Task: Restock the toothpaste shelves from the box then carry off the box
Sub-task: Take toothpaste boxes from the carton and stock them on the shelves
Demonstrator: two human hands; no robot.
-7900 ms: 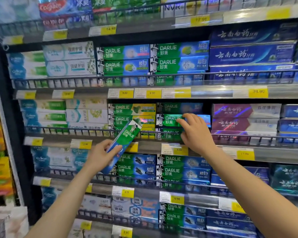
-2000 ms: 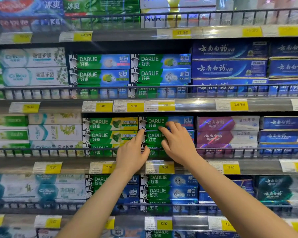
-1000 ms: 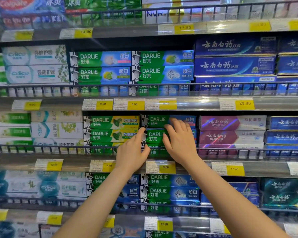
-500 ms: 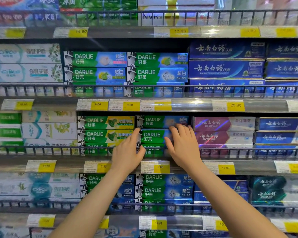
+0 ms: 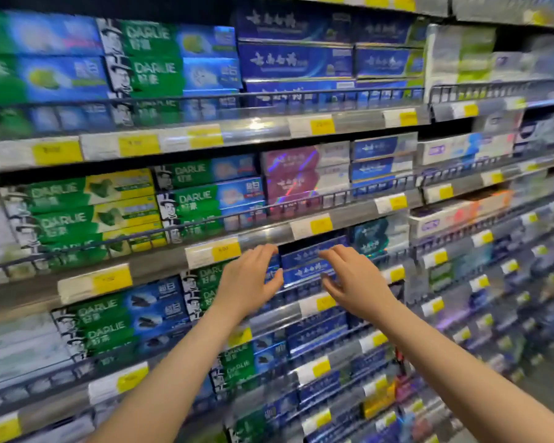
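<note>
Head view shows your left hand (image 5: 248, 279) and right hand (image 5: 354, 281) loose-fingered, holding nothing, before the dark-blue cardboard toothpaste cartons (image 5: 304, 266) on the grey wire-fronted shelf (image 5: 160, 266). Those cartons look light, stiff and crushable, so pinch them by the long edges. No supply box is visible.

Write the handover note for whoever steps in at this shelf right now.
Left hand: open, holds nothing, in front of the shelf edge.
Right hand: open, holds nothing, in front of the dark blue toothpaste cartons.
Green and blue Darlie cartons sit stacked behind the wire rail one shelf up.
The supply box is not in view, so what is left in it cannot be told.
Left: find the box, shelve anything remaining, carry the box off.
</note>
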